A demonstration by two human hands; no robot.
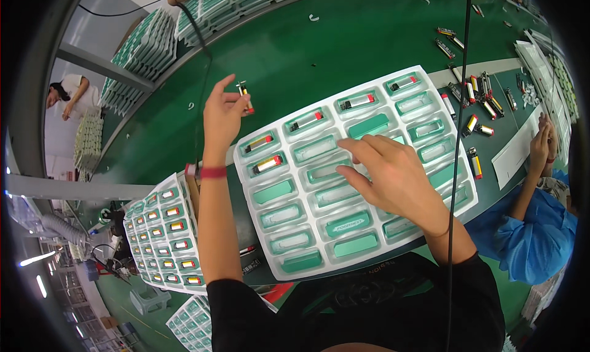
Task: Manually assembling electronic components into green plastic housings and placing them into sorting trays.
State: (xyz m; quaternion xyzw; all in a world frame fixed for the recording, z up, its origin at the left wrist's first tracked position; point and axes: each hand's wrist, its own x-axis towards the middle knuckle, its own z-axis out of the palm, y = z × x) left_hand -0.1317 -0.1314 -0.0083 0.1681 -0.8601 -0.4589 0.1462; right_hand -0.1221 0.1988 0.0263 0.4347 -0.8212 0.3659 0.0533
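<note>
Raised above the green table, my left hand pinches a small cylinder with a red end between thumb and fingers. A thin metal-looking tip shows at its top. My right hand hovers over the middle of a white tray, thumb and forefinger apart and nothing between them. Green-lined compartments fill this tray. Several along its far and left sides hold red-ended cylinders, such as one at the left. Flat green pieces lie in some others. My right hand and forearm hide part of the tray.
Loose cylinders lie scattered at the right, near a co-worker's hands and blue garment. A filled tray stands at the left. Stacked trays rise at the far left. A dark cable hangs across the right side.
</note>
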